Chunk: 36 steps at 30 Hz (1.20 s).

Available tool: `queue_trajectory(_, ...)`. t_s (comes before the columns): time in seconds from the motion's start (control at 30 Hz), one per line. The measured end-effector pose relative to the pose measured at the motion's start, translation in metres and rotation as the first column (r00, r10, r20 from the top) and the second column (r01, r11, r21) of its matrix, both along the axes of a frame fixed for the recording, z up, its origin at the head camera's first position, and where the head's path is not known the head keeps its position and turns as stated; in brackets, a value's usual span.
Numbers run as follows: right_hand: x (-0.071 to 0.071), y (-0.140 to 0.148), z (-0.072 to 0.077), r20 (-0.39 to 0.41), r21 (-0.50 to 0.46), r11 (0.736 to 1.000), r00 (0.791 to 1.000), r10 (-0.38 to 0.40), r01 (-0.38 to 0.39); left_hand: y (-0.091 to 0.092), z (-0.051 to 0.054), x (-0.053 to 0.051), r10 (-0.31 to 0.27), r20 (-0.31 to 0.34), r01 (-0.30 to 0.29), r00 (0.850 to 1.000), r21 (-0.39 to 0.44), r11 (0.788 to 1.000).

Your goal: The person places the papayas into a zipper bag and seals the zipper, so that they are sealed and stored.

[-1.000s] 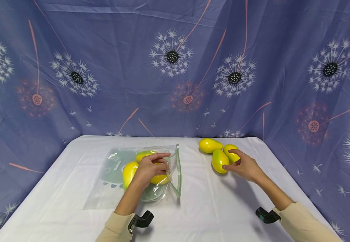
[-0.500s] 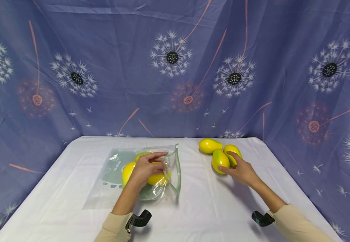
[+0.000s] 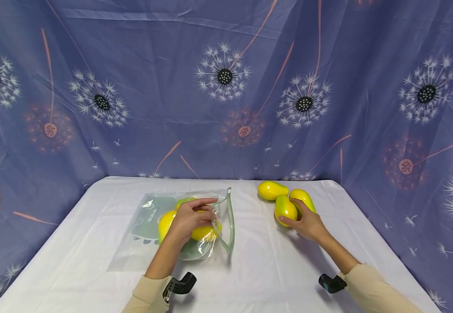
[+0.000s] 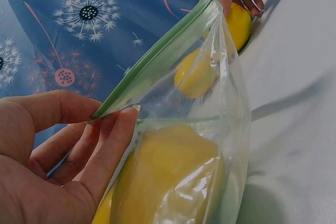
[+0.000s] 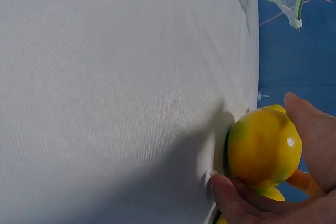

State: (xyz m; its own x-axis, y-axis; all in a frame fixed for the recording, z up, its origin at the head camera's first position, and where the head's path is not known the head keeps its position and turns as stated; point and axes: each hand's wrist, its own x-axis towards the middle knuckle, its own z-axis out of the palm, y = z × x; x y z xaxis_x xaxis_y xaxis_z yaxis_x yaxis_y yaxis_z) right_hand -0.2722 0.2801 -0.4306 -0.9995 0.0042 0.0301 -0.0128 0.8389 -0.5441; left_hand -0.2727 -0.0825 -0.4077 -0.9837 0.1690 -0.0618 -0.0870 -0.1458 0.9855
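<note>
A clear zip bag (image 3: 126,256) lies on the left of the table, its mouth facing right, with several yellow-green mangoes (image 3: 166,222) inside. The left hand (image 3: 185,221) pinches the bag's green rim (image 4: 152,59) between thumb and fingers, and the mouth stands apart. At the right, the right hand (image 3: 307,222) has its thumb and fingers around the nearest loose mango (image 3: 284,209), which rests on the cloth. In the right wrist view this mango (image 5: 262,145) sits between the thumb and fingers of the right hand (image 5: 317,148).
Two more loose mangoes lie by the right hand: one behind to the left (image 3: 272,190), one behind to the right (image 3: 302,198). White cloth (image 3: 249,278) covers the table. A blue curtain with dandelion prints (image 3: 171,87) hangs behind and at the sides.
The right hand has moved left and closed around the nearest mango, away from the one behind to its right. The left hand has shifted slightly left with the bag's rim, then stayed nearly still.
</note>
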Motion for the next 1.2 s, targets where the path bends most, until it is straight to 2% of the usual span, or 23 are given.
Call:
queue_trajectory(0.23, 0.001, -0.003, -0.001, -0.025, -0.018, 1.0, 0.999, -0.022, 0.022, 0.0, 0.0, 0.001, -0.005, -0.004, 0.005, 1.0, -0.01, 1.0)
queue_trajectory(0.47, 0.004, -0.002, 0.001, -0.016, -0.028, 0.999, 0.999, -0.03, 0.029, 0.002, -0.002, 0.001, 0.004, 0.004, -0.004, 1.0, -0.01, 1.0)
queue_trajectory(0.87, 0.01, -0.008, 0.029, 0.072, -0.126, 0.992, 0.997, 0.001, 0.008, 0.002, -0.001, 0.0, 0.004, -0.002, -0.004, 1.0, -0.006, 1.0)
queue_trajectory(1.0, 0.01, -0.011, 0.033, 0.102, -0.209, 0.978, 0.995, 0.02, 0.001, 0.001, -0.002, -0.001, 0.009, -0.004, -0.009, 1.0, -0.01, 1.0)
queue_trajectory(1.2, 0.009, -0.022, 0.035, 0.149, -0.34, 0.94, 0.987, 0.065, -0.01, 0.001, -0.002, -0.001, 0.008, -0.003, -0.008, 1.0, -0.014, 1.0)
